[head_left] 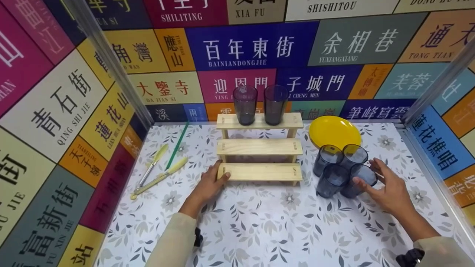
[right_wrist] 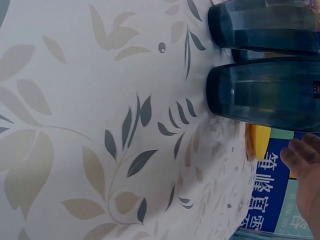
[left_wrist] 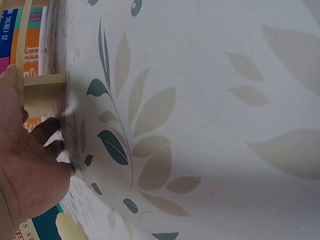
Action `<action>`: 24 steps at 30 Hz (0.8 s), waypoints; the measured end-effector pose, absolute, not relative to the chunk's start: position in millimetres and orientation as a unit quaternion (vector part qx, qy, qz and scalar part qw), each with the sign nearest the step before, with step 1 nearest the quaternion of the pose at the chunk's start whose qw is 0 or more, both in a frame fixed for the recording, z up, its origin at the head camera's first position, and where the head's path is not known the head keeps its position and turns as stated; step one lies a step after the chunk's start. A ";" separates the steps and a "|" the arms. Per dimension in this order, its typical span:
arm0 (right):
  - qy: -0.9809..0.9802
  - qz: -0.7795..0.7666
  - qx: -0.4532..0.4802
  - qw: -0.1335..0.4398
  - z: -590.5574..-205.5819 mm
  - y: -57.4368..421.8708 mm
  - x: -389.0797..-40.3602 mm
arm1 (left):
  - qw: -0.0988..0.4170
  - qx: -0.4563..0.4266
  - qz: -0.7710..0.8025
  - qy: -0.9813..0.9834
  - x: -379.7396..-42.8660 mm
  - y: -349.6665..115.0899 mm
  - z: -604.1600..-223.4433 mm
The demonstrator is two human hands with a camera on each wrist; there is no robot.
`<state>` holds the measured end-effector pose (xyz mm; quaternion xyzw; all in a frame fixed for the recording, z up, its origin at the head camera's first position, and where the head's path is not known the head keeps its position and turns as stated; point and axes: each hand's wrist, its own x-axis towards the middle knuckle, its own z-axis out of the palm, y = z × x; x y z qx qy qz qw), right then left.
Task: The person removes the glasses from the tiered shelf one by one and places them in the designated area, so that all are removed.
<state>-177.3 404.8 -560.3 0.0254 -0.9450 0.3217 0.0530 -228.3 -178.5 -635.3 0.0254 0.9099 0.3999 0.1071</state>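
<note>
A three-tier wooden rack (head_left: 259, 147) stands at the middle of the table. My left hand (head_left: 209, 182) holds the left end of its lowest step, thumb on the top face and fingers at the side. Two dark tumblers, one on the left (head_left: 245, 105) and one on the right (head_left: 275, 105), stand upright on the top tier. Several blue-grey glasses stand clustered to the right of the rack. Around the front right glass (head_left: 359, 180) my right hand (head_left: 391, 189) is spread, thumb in front and fingers beyond. In the right wrist view a gap shows between the fingers (right_wrist: 300, 155) and the nearest glass (right_wrist: 265, 92).
Behind the glasses lies a yellow plate (head_left: 332, 129). On the left are yellow-handled tongs (head_left: 159, 180) and a green stick (head_left: 178, 144). Printed wall panels (head_left: 252, 46) close off the back and both sides of the floral-covered table (head_left: 256, 222).
</note>
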 end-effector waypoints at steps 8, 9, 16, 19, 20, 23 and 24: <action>-0.938 0.330 0.033 0.099 -525.6 392.8 -201.8 | 0.108 0.025 0.398 0.911 -226.9 -178.0 -632.2; -0.939 0.326 0.036 0.105 -519.9 389.5 -207.2 | 0.109 0.026 0.397 0.911 -226.4 -177.6 -632.0; -0.940 0.314 0.069 0.115 -479.8 348.4 -254.2 | 0.109 0.024 0.394 0.912 -227.0 -178.1 -631.2; -0.938 0.318 0.084 0.109 -465.6 323.2 -274.4 | 0.114 0.013 0.395 0.911 -227.0 -178.3 -632.6; -0.938 0.318 0.088 0.104 -460.8 314.1 -279.6 | 0.114 0.012 0.396 0.911 -227.2 -178.3 -633.2; -0.935 0.324 0.107 0.100 -448.3 286.9 -295.4 | 0.112 0.012 0.396 0.911 -228.4 -178.3 -634.8; -0.934 0.325 0.113 0.100 -444.7 277.9 -300.3 | 0.110 0.013 0.396 0.912 -228.7 -178.2 -634.4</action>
